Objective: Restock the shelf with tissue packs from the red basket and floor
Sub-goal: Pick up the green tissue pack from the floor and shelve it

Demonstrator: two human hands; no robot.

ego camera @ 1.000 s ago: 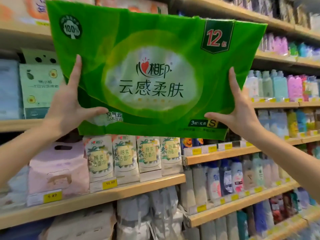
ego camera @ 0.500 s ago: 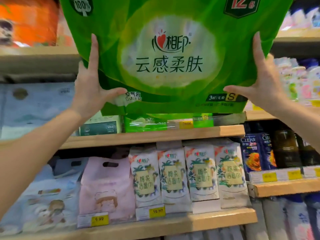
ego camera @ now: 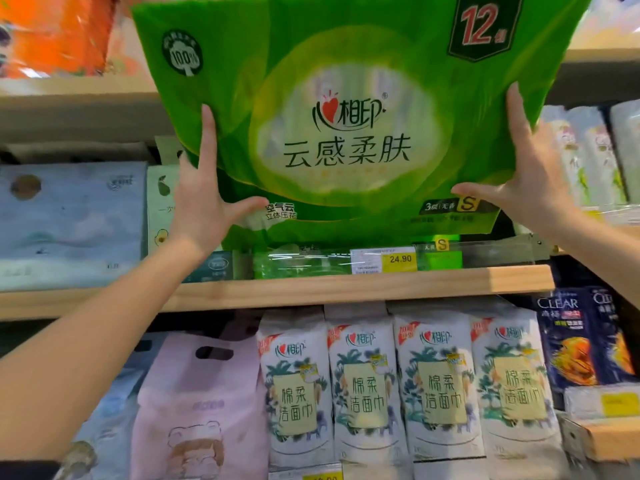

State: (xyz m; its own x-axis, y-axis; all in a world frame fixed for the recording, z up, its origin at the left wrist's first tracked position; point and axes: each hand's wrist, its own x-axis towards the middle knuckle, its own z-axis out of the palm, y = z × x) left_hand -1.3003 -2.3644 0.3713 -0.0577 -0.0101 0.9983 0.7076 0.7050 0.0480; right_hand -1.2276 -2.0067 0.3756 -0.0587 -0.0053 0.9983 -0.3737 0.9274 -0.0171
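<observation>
A large green tissue pack [ego camera: 346, 98] marked "12" fills the upper middle of the view, its bottom edge just above the wooden shelf [ego camera: 450, 282]. My left hand [ego camera: 204, 206] presses on its lower left with the fingers straight up and the thumb spread under the corner. On the lower right, my right hand [ego camera: 519, 181] mirrors this pose. Another green pack [ego camera: 301, 266] lies low on that shelf behind the clear rail. The red basket and the floor are out of view.
A yellow 24.90 price tag [ego camera: 400, 259] sits on the shelf rail. A blue-grey pack [ego camera: 69, 223] stands to the left. On the shelf below are white face-towel packs [ego camera: 367, 386], a pink pack [ego camera: 201, 403] and dark shampoo bags [ego camera: 571, 341].
Both hands have carried the green pack upward and toward the shelf. The view has moved closer and risen, so the lower shelves have dropped out of sight.
</observation>
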